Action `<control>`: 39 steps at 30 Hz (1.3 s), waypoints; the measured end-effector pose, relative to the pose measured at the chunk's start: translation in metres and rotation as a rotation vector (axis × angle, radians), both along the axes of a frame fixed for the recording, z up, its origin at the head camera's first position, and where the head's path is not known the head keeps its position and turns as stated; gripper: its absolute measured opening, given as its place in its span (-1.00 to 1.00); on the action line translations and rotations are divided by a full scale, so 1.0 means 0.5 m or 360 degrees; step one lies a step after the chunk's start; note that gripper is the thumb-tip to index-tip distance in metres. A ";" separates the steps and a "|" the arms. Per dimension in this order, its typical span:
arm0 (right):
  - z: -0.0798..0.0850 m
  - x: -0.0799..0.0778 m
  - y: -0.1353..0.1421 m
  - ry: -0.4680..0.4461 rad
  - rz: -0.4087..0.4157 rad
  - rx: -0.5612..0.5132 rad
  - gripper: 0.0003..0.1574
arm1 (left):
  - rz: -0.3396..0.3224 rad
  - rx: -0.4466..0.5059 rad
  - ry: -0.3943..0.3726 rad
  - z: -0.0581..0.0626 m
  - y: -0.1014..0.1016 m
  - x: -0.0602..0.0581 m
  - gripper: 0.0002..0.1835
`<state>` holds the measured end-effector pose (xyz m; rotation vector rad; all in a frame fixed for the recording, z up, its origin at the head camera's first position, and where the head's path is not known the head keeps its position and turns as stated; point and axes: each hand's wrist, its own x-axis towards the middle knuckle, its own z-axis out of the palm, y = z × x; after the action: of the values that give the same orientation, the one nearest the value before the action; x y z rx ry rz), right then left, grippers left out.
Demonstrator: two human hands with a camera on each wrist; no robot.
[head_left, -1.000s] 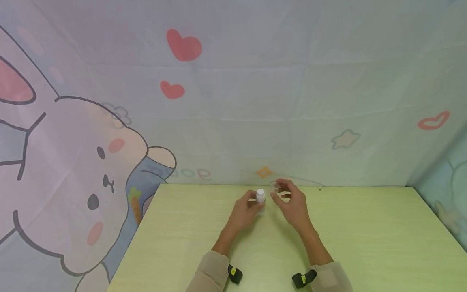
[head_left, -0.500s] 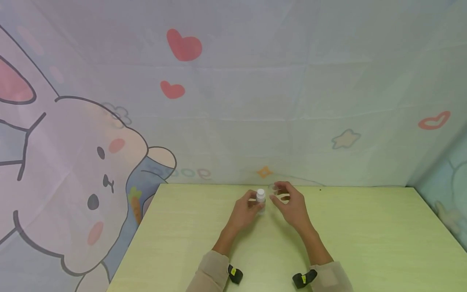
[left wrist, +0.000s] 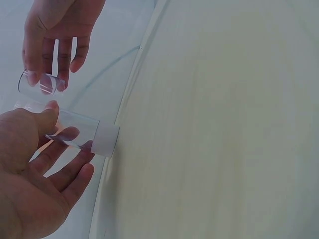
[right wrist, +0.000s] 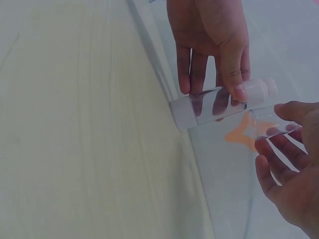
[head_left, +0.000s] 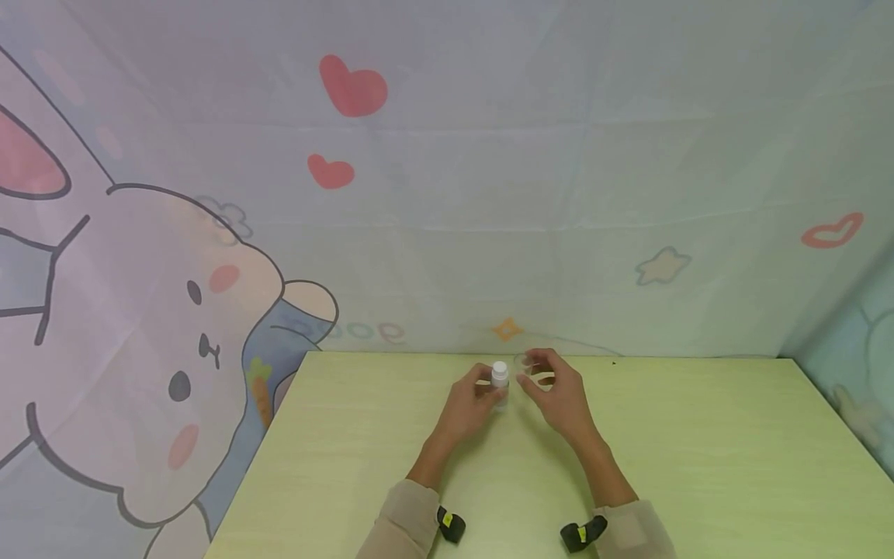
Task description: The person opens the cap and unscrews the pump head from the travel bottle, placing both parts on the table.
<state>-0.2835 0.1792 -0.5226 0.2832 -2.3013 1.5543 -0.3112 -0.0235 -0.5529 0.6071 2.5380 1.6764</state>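
Observation:
A small bottle [head_left: 499,374] with a white top stands upright in the grip of my left hand [head_left: 462,407]. In the right wrist view its clear body [right wrist: 209,105] shows between a white base [right wrist: 183,114] and a stepped, whitish neck [right wrist: 261,93]. The left thumb and fingers wrap the body from both sides. My right hand [head_left: 563,396] pinches a clear, see-through cap [right wrist: 264,121] between thumb and fingers. That cap is held just right of the bottle's top, apart from it in the head view.
Both hands work near the back edge of a pale yellow-green table [head_left: 698,435]. Right behind it hangs a printed cloth backdrop [head_left: 454,272] with a rabbit and hearts. Black straps [head_left: 450,526] sit at the sleeve cuffs.
My right hand has shifted slightly down and left with the cap, closer to the bottle. The left hand and the bottle have stayed in place.

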 end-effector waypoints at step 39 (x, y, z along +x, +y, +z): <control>-0.008 0.000 0.005 -0.0017 0.0037 0.0043 -0.52 | -0.0008 0.0035 -0.0019 0.007 0.001 0.007 -0.69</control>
<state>-0.2834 0.1817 -0.5267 0.3107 -2.3369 1.5404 -0.3076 -0.0231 -0.5493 0.6026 2.5107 1.7034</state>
